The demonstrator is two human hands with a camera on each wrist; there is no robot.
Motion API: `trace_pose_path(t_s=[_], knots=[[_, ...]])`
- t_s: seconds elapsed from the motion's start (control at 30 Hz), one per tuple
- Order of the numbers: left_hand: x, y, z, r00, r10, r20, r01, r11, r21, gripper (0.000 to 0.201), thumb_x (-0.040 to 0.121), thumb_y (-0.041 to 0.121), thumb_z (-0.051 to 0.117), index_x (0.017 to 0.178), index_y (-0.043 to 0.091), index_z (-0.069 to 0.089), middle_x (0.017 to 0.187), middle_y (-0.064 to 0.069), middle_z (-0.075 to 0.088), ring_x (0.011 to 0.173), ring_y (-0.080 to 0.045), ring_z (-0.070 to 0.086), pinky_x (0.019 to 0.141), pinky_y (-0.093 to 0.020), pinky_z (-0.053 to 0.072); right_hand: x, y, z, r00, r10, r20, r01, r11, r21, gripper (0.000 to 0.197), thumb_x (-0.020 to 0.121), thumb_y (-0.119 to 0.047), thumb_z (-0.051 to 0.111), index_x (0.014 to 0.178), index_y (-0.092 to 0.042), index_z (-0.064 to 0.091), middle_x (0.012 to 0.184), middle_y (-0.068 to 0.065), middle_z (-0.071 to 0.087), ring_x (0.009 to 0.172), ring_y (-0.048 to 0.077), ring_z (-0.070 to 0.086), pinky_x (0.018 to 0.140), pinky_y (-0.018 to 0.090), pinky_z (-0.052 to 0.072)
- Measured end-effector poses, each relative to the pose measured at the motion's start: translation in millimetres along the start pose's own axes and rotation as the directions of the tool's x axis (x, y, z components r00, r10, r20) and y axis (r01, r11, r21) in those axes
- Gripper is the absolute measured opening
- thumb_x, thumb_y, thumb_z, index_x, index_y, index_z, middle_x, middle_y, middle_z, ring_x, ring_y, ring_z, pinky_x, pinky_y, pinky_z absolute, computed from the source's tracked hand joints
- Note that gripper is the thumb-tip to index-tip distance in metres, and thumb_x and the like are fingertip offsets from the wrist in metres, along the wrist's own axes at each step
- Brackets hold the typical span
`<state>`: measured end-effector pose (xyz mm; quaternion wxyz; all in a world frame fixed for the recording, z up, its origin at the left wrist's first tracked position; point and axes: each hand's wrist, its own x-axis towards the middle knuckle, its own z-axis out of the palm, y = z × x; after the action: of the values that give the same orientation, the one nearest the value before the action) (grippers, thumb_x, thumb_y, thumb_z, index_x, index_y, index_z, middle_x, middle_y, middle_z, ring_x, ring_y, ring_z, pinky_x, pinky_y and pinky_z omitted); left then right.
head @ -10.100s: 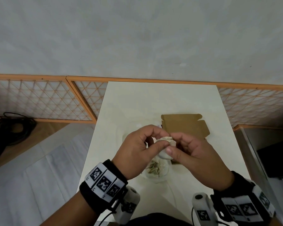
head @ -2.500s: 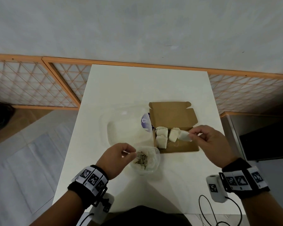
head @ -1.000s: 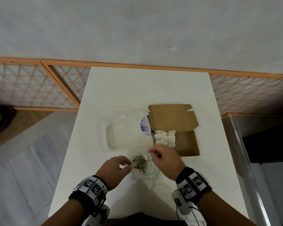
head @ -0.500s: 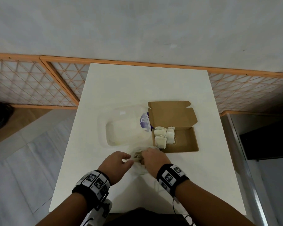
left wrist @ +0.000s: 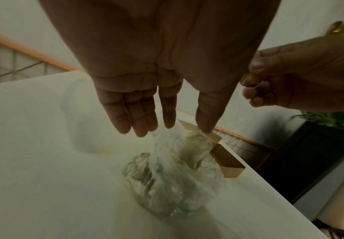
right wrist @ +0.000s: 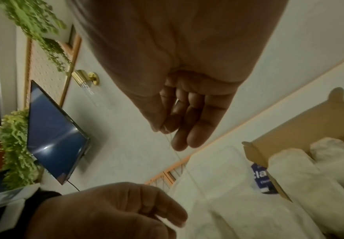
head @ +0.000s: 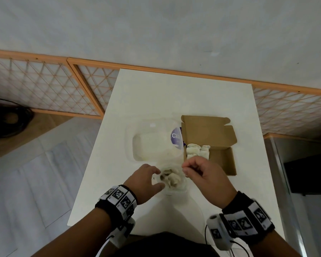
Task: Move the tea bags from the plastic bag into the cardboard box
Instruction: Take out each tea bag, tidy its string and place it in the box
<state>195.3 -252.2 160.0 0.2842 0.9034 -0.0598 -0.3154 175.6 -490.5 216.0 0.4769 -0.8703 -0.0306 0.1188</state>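
Observation:
A clear plastic bag [head: 171, 179] of tea bags sits near the table's front edge, between my hands. My left hand [head: 146, 179] is at its left rim, thumb and fingers on the plastic [left wrist: 177, 177]. Just above the bag's right rim, my right hand [head: 198, 171] pinches a thin thread [right wrist: 179, 155] between thumb and forefinger; the thread runs down toward the bag. What hangs on it is hidden. The open brown cardboard box [head: 222, 160] lies just behind the right hand. Several white tea bags [head: 196, 151] are packed in its left part.
A clear plastic container [head: 152, 143] with a purple label lies left of the box, touching it. The white table [head: 174, 93] extends behind both. An orange lattice fence lines the wall, and a dark cabinet [head: 308, 175] stands right of the table.
My right hand went from the box to the bag, reached into it, and has now risen to its right rim with a thread pinched. My left hand stayed at the bag.

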Motion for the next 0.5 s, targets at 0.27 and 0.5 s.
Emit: trace_pose_path(t_s=[0.27, 0.5], knots=[[-4.8, 51.2, -7.1, 0.929, 0.356, -0.097, -0.365, 0.926, -0.097, 0.047, 0.091, 0.039, 0.074, 0.136, 0.034, 0.061, 0.132, 0.012, 0.058, 0.117, -0.004, 0.056, 0.097, -0.007, 0.039, -14.7, -39.0, -19.9, 0.997, -0.073, -0.020, 0.075, 0.988, 0.135, 0.015, 0.100, -0.010, 0.067, 0.102, -0.024, 0.070, 0.092, -0.002, 0.074, 0.089, 0.020, 0.073, 0.085, 0.050, 0.061], [-18.5, 68.5, -22.8, 0.905, 0.407, -0.125, -0.423, 0.892, -0.158, 0.017, 0.102, 0.031, 0.062, 0.107, 0.025, 0.076, 0.104, 0.010, 0.074, 0.091, -0.008, 0.069, 0.088, -0.028, 0.053, -25.3, -75.3, -55.4, 0.982, -0.058, -0.178, 0.108, 0.952, 0.285, 0.013, 0.099, -0.003, 0.065, 0.104, -0.015, 0.069, 0.092, 0.005, 0.077, 0.086, 0.021, 0.078, 0.081, 0.039, 0.066]])
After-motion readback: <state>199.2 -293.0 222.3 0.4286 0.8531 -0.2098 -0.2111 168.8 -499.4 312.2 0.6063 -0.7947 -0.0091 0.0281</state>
